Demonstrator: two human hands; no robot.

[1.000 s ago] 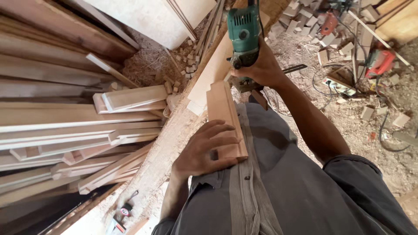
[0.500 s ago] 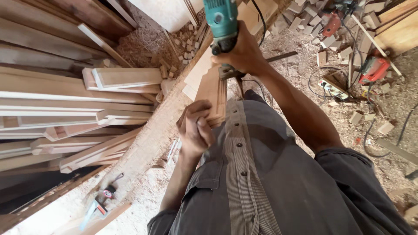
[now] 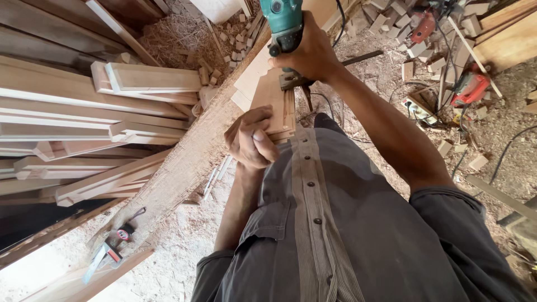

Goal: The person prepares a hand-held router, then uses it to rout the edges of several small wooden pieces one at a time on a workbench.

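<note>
My right hand (image 3: 306, 55) grips a teal power tool (image 3: 284, 25), held upright over the far end of a short wooden board (image 3: 275, 103). The board lies on a long sawdust-covered bench (image 3: 184, 162) and points away from me. My left hand (image 3: 250, 140) curls around the near end of the board, thumb on top, pressing it against my grey buttoned shirt. The tool's base (image 3: 293, 81) touches the board's right edge.
Stacked moulded timber lengths (image 3: 84, 123) fill the left side. Small wood offcuts (image 3: 391, 22) and cables litter the floor at upper right, beside a red power tool (image 3: 470, 89). A tape measure (image 3: 124, 232) and a square (image 3: 100, 257) lie on the bench at lower left.
My left hand slid from lying flat on the board to curling around its near end. The teal tool stays over the far end; my view tilted a little.
</note>
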